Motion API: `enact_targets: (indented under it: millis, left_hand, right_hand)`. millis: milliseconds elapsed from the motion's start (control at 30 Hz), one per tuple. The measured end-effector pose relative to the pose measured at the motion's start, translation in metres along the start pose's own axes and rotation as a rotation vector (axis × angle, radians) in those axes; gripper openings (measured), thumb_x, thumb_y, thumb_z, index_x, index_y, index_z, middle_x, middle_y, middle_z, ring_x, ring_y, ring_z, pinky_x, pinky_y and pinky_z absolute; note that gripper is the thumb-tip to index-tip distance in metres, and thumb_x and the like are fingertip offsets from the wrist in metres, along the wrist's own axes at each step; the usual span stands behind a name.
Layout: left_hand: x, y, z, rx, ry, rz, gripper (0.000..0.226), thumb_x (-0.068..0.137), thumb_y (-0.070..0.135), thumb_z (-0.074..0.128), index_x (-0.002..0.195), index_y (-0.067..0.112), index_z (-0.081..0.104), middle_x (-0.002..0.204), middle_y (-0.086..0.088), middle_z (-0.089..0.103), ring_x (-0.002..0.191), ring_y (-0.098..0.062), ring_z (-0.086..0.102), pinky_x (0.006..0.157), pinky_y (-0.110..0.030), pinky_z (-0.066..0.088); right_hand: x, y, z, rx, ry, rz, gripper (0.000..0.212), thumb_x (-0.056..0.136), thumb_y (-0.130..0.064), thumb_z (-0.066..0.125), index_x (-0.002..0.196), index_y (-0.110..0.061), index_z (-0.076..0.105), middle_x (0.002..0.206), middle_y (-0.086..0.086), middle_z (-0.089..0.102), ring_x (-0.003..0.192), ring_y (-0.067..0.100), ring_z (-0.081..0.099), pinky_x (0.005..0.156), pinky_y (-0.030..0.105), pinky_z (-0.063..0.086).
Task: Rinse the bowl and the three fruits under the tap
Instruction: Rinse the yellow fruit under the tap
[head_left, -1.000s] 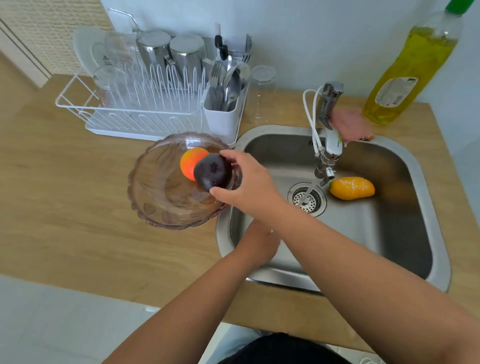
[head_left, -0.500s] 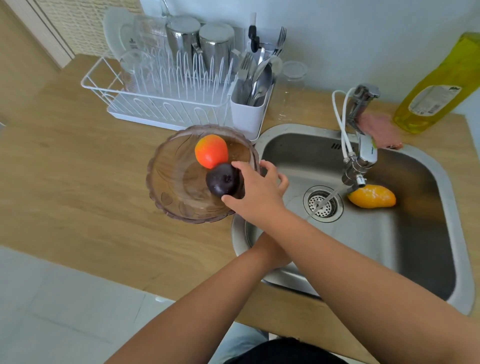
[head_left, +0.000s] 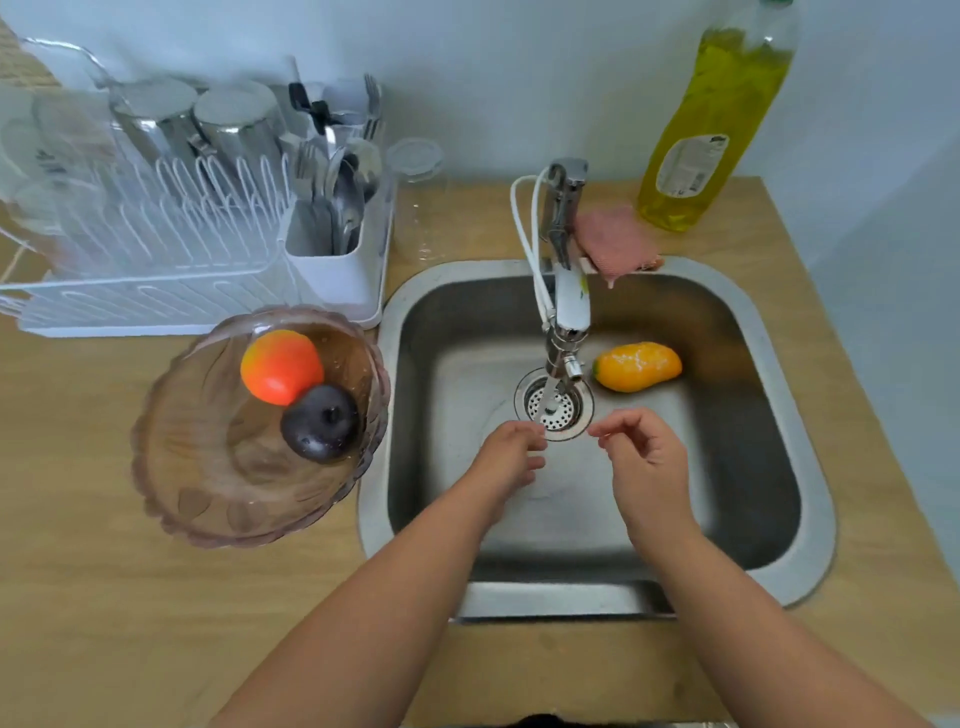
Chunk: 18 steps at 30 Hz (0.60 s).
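A pale wooden surface (head_left: 104, 597) runs along a plain, pale blue-white wall (head_left: 493, 78) in soft, even light. A steel sink (head_left: 810, 467) is set into it, and a white dish rack (head_left: 156, 291) stands at the back left.

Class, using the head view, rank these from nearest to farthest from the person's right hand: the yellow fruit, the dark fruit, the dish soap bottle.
From the right hand, over the sink:
1. Yellow fruit: in the sink, just beyond the hand, right of the tap.
2. Dark fruit: in the bowl on the counter, off to the left.
3. Dish soap bottle: back right corner by the wall.
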<state>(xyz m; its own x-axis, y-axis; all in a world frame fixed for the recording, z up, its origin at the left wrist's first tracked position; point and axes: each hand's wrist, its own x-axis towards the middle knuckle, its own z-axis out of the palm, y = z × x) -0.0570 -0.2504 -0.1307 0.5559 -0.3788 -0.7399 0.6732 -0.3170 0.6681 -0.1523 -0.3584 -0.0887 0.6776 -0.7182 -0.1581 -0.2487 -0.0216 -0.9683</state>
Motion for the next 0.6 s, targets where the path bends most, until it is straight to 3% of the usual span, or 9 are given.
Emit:
enact_targets:
  millis: [100,233,367,433,467,500,567,600]
  left_hand:
    - [0.035,0.009,0.016,-0.203,0.064,-0.086,0.03,0.102,0.026,0.039,0.089,0.012,0.062,0.079,-0.006,0.061,0.065,-0.017,0.058,0.058,-0.024,0.043]
    - [0.071,0.021,0.039,-0.168,0.083,-0.093,0.034,0.102,0.025,0.037,0.081,0.009,0.058,0.055,-0.002,0.056,0.042,-0.01,0.048,0.04,-0.017,0.035]
    - [0.1,0.037,0.066,-0.085,0.059,-0.098,0.027,0.096,0.019,0.047,0.07,0.013,0.052,0.057,-0.001,0.05,0.045,-0.012,0.042,0.038,-0.017,0.031]
    - [0.113,0.044,0.077,0.025,0.067,-0.044,0.027,0.092,0.016,0.048,0.065,0.015,0.048,0.055,-0.004,0.047,0.048,-0.017,0.038,0.045,-0.023,0.028]
    - [0.119,0.047,0.08,0.103,0.077,0.008,0.026,0.087,0.013,0.046,0.062,0.016,0.045,0.056,-0.008,0.044,0.051,-0.021,0.035,0.049,-0.026,0.024]
    - [0.125,0.049,0.084,0.164,0.071,0.063,0.024,0.083,0.01,0.044,0.061,0.018,0.042,0.058,-0.01,0.04,0.053,-0.02,0.031,0.051,-0.028,0.019]
    - [0.131,0.054,0.092,0.206,0.052,0.115,0.017,0.087,0.011,0.044,0.072,0.018,0.046,0.062,-0.005,0.038,0.052,-0.018,0.031,0.048,-0.025,0.02]
    - [0.134,0.055,0.096,0.197,0.067,0.121,0.011,0.092,0.014,0.044,0.084,0.016,0.052,0.064,-0.002,0.042,0.052,-0.015,0.036,0.046,-0.023,0.026]
  right_hand:
    - [0.035,0.016,-0.015,0.172,0.221,0.34,0.023,0.086,-0.001,0.049,0.082,-0.02,0.06,0.08,0.002,0.066,0.07,0.015,0.054,0.063,0.026,0.042]
    - [0.081,0.032,-0.033,0.324,0.31,0.65,0.012,0.092,-0.01,0.046,0.096,-0.014,0.057,0.077,0.004,0.057,0.06,0.014,0.047,0.055,0.023,0.036]
    - [0.116,0.047,-0.04,0.401,0.296,0.783,0.032,0.096,-0.011,0.042,0.125,-0.005,0.054,0.073,0.007,0.049,0.055,0.014,0.037,0.051,0.023,0.026]
    - [0.128,0.051,-0.042,0.424,0.302,0.814,0.041,0.097,-0.008,0.039,0.135,0.006,0.045,0.087,0.026,0.059,0.056,0.016,0.038,0.052,0.025,0.026]
    - [0.133,0.051,-0.042,0.434,0.308,0.823,0.041,0.096,-0.008,0.038,0.134,0.009,0.043,0.109,0.034,0.061,0.06,0.019,0.046,0.054,0.025,0.031]
    - [0.137,0.051,-0.041,0.453,0.312,0.831,0.04,0.097,-0.009,0.039,0.131,0.009,0.046,0.126,0.031,0.057,0.073,0.024,0.058,0.061,0.026,0.038]
    - [0.146,0.051,-0.04,0.511,0.293,0.834,0.035,0.099,-0.017,0.039,0.13,-0.004,0.052,0.134,0.019,0.056,0.111,0.031,0.061,0.082,0.031,0.046]
    - [0.15,0.051,-0.039,0.53,0.268,0.824,0.036,0.101,-0.021,0.038,0.133,-0.011,0.05,0.134,0.014,0.057,0.119,0.031,0.057,0.088,0.032,0.044]
